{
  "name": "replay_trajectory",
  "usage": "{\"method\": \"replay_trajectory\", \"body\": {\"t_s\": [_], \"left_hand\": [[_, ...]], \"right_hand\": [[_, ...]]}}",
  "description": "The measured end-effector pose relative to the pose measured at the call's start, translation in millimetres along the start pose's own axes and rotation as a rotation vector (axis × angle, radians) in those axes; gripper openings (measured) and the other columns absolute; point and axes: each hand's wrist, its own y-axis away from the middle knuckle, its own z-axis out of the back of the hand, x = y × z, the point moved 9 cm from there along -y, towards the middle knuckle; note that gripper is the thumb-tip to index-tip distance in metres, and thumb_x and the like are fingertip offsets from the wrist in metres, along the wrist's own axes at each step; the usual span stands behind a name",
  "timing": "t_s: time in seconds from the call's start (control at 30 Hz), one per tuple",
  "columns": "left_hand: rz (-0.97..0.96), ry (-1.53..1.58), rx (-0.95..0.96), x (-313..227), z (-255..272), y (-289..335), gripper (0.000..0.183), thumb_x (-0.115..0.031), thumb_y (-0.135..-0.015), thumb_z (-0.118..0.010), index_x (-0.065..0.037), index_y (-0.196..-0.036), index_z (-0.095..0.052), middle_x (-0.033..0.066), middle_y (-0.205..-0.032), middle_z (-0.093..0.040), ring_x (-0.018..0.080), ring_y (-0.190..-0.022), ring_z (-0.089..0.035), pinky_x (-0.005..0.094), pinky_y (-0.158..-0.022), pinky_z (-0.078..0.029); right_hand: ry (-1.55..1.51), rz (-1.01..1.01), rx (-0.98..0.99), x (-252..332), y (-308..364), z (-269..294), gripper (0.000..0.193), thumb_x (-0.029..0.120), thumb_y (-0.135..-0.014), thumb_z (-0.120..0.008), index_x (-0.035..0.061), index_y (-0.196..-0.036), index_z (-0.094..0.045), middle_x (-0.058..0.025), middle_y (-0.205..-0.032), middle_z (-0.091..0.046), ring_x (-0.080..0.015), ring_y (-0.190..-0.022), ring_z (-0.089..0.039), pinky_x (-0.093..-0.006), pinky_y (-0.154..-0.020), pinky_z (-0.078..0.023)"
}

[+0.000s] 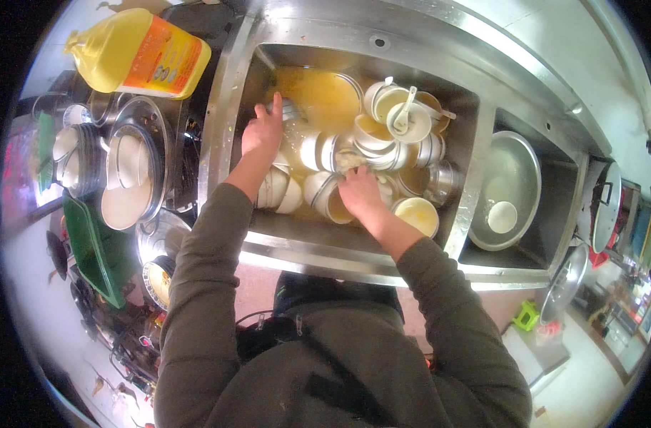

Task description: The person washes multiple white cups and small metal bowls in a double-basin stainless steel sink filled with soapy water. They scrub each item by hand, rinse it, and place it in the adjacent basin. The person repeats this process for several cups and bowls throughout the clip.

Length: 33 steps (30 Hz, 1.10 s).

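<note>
A steel sink basin [454, 207] holds cloudy yellowish water and many white bowls [309, 151], some stacked and some tilted. At the basin's left side my left hand [263, 134] is beside a partly sunken striped dish [291, 112]. One finger of it stretches out, and I see nothing in its grasp. My right hand [360, 191] is low among the bowls, its fingers closed on a pale beige wad [348, 160], perhaps a cloth. Just in front of its wrist floats a bowl of yellow liquid [416, 216]. A white spoon [407, 108] lies in a bowl atop the pile.
To the right, a second basin holds a large metal bowl [522, 182] with a small white dish [502, 217] inside. A yellow jug [140, 53] stands at the back left. Below it are stacked plates [125, 203] and a green tray [90, 250].
</note>
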Motion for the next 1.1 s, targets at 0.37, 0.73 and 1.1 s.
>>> {"method": "replay_trajectory", "body": {"t_s": [0.37,0.73,1.1], "left_hand": [[-0.194,0.232,-0.409,14,5,53,0.088,0.003,-0.089,-0.052,-0.024,-0.162,-0.013,0.0208,-0.159,-0.033,0.0413,-0.132,-0.052,0.0411,-0.097,-0.056],[0.151,1.569,0.229,31,-47,86,0.067,-0.013,-0.089,-0.057,-0.01,-0.153,-0.036,0.0134,-0.144,-0.052,0.0275,-0.117,-0.062,0.0415,-0.064,-0.062],[0.079,1.377,0.1,-32,-70,98,0.083,-0.059,-0.09,-0.069,-0.003,-0.147,-0.047,0.0213,-0.135,-0.058,0.0331,-0.12,-0.06,0.0415,-0.095,-0.053]], "right_hand": [[-0.243,-0.195,0.093,-15,-18,-20,0.024,0.011,-0.085,-0.06,0.0048,-0.108,-0.068,-0.0217,-0.097,-0.073,-0.0371,-0.091,-0.072,-0.0493,-0.08,-0.055],[-0.219,-0.25,0.257,-29,-32,-61,0.023,0.013,-0.086,-0.059,0.0054,-0.103,-0.072,-0.0216,-0.095,-0.074,-0.0362,-0.086,-0.071,-0.045,-0.075,-0.055],[-1.941,-0.484,-0.559,-38,40,95,0.024,-0.001,-0.085,-0.059,0.0065,-0.107,-0.062,-0.0055,-0.101,-0.067,-0.0163,-0.092,-0.063,-0.0306,-0.081,-0.051]]}}
